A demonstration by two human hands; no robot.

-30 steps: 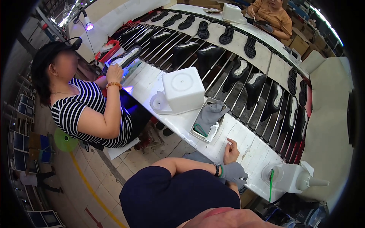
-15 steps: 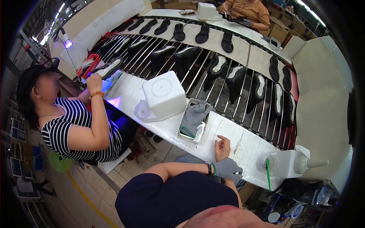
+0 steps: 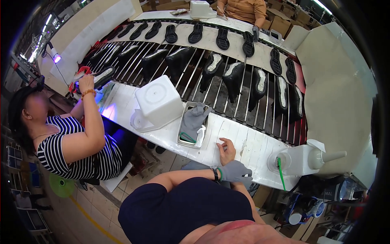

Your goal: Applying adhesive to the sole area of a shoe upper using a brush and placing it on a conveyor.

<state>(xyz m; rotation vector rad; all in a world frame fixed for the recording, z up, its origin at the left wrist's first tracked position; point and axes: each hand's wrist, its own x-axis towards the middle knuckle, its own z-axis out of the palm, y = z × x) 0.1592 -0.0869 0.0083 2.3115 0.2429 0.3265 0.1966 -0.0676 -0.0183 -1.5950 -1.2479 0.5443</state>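
Note:
My left hand (image 3: 235, 171), in a grey glove with a dark watch at the wrist, lies across my right forearm. Its fingers are loosely bent, with gaps between them, and I see nothing in it. Beyond it my bare right hand (image 3: 226, 150) rests at the near edge of the white worktable (image 3: 254, 152). Thumb and fingers there are apart and hold nothing. Closest to the right hand, on its left, a shallow tray (image 3: 202, 141) holds a grey glove (image 3: 196, 118). On the right, a green-handled tool (image 3: 280, 171) stands in the round cup of a white plastic container (image 3: 298, 160).
Shoe uppers with white bottoms (image 3: 258, 85) lie on the roller conveyor (image 3: 195, 87), with black soles (image 3: 222, 39) along its far strip. A white container (image 3: 158, 99) stands left. A striped-shirt co-worker (image 3: 77, 138) works beside me; another (image 3: 243, 10) sits opposite.
The scene has shifted left and slightly up in the picture. Opposite, the co-worker's gloved hand now touches a black sole in the far row, where a gap was. My hands keep their pose.

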